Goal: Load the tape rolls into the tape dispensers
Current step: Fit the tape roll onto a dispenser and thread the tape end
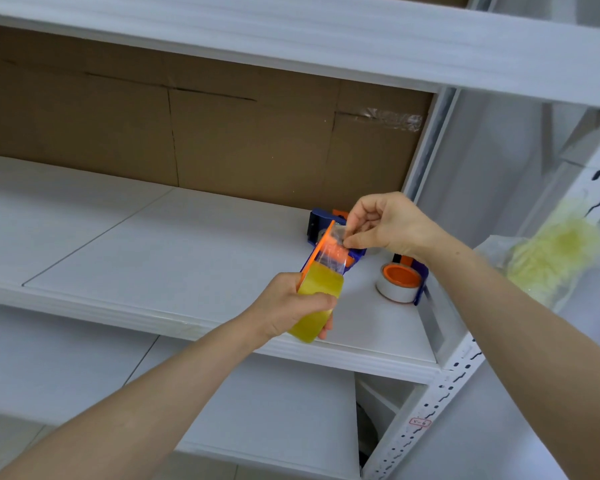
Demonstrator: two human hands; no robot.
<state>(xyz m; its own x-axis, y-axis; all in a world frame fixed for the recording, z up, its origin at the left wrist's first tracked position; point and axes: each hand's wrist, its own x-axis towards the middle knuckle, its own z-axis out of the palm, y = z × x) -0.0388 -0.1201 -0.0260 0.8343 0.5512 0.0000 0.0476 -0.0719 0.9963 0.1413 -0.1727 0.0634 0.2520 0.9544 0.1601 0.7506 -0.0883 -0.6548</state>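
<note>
- Yellow tape roll [317, 303] sits in an orange-and-blue tape dispenser [317, 252], held in the air just above the front edge of the white shelf [153, 244].
- The left hand [288, 308] has its grip closed round the roll and the lower part of this dispenser, fingers wrapped over the yellow face and thumb on the near side.
- A clear strip of tape [333, 247] runs up from the roll past the dispenser's orange parts.
- The right hand [385, 225] pinches the top end of that strip between thumb and forefinger, its grip closed on it, with the other fingers curled.
- Just behind the held dispenser, a 2nd blue dispenser [316, 220] lies on the shelf, partly hidden.
- To the right, near the shelf's corner, a 3rd dispenser [421, 289] lies flat with a white tape roll [395, 292] round its orange hub [400, 275].
- Brown cardboard [222, 133] lines the back of the shelf bay, with a patch of clear tape at its right end.
- A slotted white upright [430, 417] carries the shelves, and a blurred yellow-green fluffy item [555, 258] hangs beside it on the right.
</note>
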